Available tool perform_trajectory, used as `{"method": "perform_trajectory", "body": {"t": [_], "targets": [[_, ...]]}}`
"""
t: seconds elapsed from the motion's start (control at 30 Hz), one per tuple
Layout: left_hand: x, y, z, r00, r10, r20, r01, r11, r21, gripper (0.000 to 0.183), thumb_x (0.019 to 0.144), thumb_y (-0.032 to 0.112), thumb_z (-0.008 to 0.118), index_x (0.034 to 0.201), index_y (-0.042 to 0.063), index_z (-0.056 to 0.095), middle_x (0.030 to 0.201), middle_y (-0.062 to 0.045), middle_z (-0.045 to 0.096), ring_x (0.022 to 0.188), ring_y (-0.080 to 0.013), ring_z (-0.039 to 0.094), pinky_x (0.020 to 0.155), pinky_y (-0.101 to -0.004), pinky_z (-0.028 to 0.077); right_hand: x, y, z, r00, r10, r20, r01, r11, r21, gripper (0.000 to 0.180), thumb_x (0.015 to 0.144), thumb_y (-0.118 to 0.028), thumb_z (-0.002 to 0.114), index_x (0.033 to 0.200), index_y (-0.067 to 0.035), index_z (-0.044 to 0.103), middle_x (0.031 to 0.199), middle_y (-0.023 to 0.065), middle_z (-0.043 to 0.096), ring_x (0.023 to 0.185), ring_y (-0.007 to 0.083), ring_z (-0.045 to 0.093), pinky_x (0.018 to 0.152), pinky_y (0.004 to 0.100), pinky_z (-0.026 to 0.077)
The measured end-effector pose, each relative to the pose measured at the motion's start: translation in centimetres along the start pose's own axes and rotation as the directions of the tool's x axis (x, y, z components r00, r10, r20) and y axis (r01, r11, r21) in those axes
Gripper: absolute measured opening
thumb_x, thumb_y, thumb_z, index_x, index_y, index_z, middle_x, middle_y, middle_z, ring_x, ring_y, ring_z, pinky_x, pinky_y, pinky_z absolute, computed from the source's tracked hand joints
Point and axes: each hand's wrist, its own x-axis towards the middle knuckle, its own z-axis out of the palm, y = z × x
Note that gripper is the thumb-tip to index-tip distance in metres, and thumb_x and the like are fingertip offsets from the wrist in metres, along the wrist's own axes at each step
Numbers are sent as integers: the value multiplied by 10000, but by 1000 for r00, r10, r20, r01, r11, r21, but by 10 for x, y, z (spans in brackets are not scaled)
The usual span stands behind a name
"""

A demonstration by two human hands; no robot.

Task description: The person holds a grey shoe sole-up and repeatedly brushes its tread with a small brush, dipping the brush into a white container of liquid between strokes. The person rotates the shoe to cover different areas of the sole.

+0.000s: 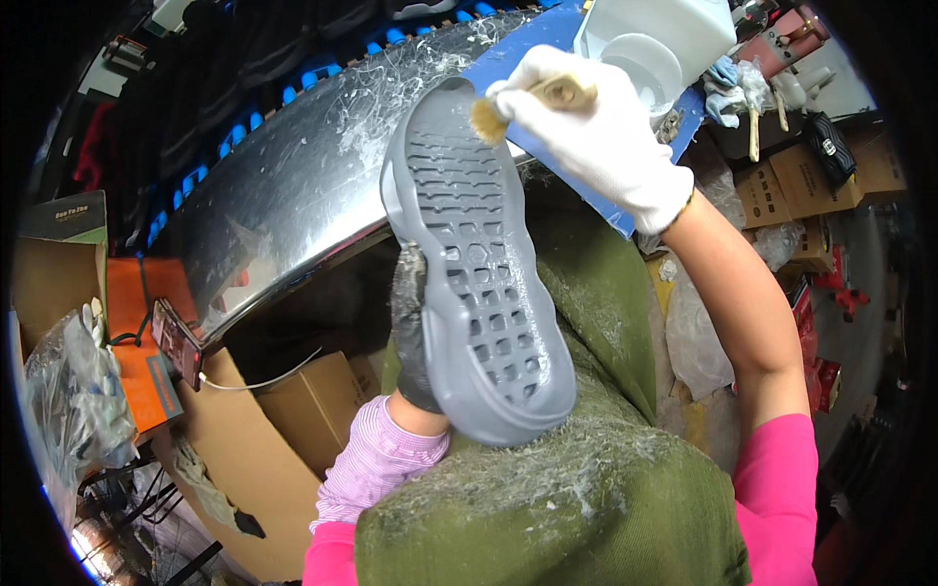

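Observation:
My left hand (412, 329), in a dark, stained glove, holds a grey shoe sole (476, 256) from its left side; most of the fingers are hidden behind the sole. The sole's inner face, with grooves and a grid of square recesses, is towards me and looks wet along the right side. In a white knit glove, my right hand (597, 132) grips a wooden-handled brush (563, 92). Its tan bristles touch or hover by the sole's upper right edge; contact is unclear. Below the sole lies a green apron (557, 505) crusted with whitish residue.
A shiny metal worktop (293, 176) with dried residue curves across the upper left. A white plastic container (689, 36) stands on a blue sheet (520, 44) beyond my right hand. Cardboard boxes (242, 469) and a phone (176, 343) on a cable are at left; brushes (754, 135) lie at right.

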Motion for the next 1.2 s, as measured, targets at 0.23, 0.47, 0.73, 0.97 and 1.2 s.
{"method": "perform_trajectory", "body": {"t": [0.23, 0.47, 0.73, 0.97, 1.2], "targets": [[-15, 5, -5, 1000, 6, -14, -8, 986, -165, 608, 1020, 411, 668, 1490, 58, 512, 1374, -185, 647, 1175, -319, 696, 1000, -475, 608, 5, 18, 5, 979, -193, 69, 199, 975, -103, 90, 968, -74, 733, 1042, -33, 762, 1024, 69, 795, 890, 107, 720, 827, 257, 574], [-22, 19, -2, 998, 47, -42, -54, 984, -172, 491, 1004, 312, 687, 1395, 38, 573, 1314, -180, 677, 1150, -285, 707, 999, -422, 599, -3, 33, 22, 977, -89, 195, 7, 922, 387, 175, 1012, -84, 704, 1166, -5, 731, 1179, 123, 773, 1048, 149, 722, 964, 297, 582], [-18, 22, 5, 997, 73, -23, -75, 990, -118, 359, 985, 199, 708, 1287, 14, 642, 1246, -175, 712, 1121, -245, 720, 997, -360, 590, 17, -4, 37, 981, -91, -169, 170, 821, 545, 233, 1029, -150, 696, 1222, -23, 726, 1184, 105, 773, 1064, 139, 715, 953, 294, 580], [-22, 14, 26, 999, 32, 41, -31, 999, -19, 247, 969, 99, 727, 1192, -6, 703, 1187, -171, 742, 1096, -211, 731, 996, -307, 581, -48, -94, 83, 982, -176, 72, 0, 381, 925, 157, 969, -112, 737, 1092, -21, 769, 1050, 94, 766, 943, 127, 709, 860, 282, 575], [43, -45, 148, 111, 994, -2, -365, 39, -930, 147, 953, 0, 746, 1097, -26, 764, 1127, -166, 772, 1071, -176, 742, 994, -253, 572, -58, -142, 59, 867, -270, 418, -436, -7, 900, 108, 950, -87, 738, 1004, 4, 718, 1086, 125, 767, 1048, 172, 731, 936, 316, 586]]}}
